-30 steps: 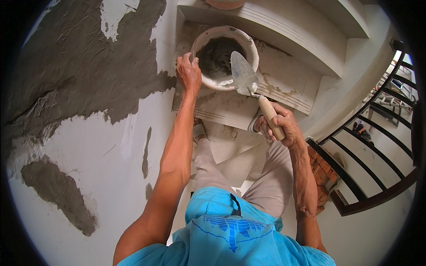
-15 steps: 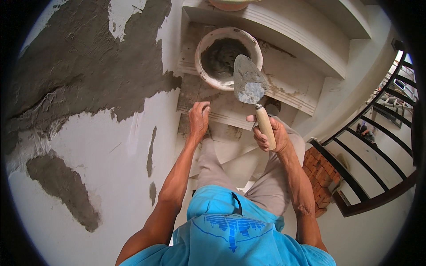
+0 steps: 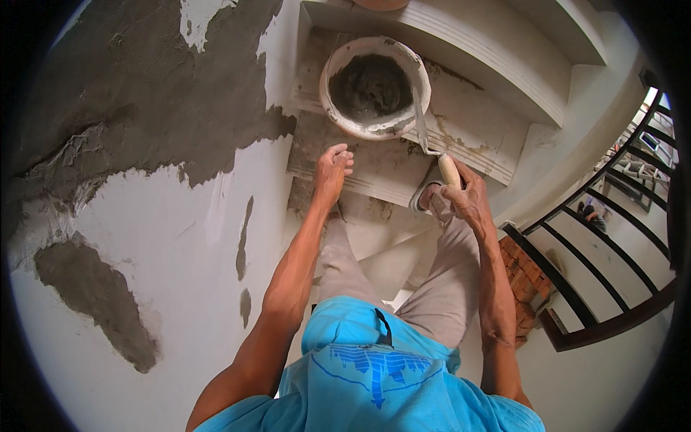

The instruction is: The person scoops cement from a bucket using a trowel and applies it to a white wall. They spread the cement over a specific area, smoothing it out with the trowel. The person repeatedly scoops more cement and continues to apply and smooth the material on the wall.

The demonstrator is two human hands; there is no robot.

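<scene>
The right hand [image 3: 461, 198] is wrapped around the wooden handle of a trowel [image 3: 425, 133], fingers pressed together in a closed grip; the blade stands edge-on, its tip at the right rim of the bucket [image 3: 374, 86]. The bucket sits on a far stair tread, holding grey mortar. The left hand [image 3: 332, 169] hangs free just near of the bucket, fingers loosely curled and slightly apart, holding nothing.

The step in hand looks like loading mortar from the bucket. Judging by the pose, the next move calls for tilting the blade flat so it can carry a scoop.

The wall [image 3: 144, 144] on the left is patchily plastered. A railing [image 3: 604, 252] curves at right. No packages, labels or signs show.
</scene>
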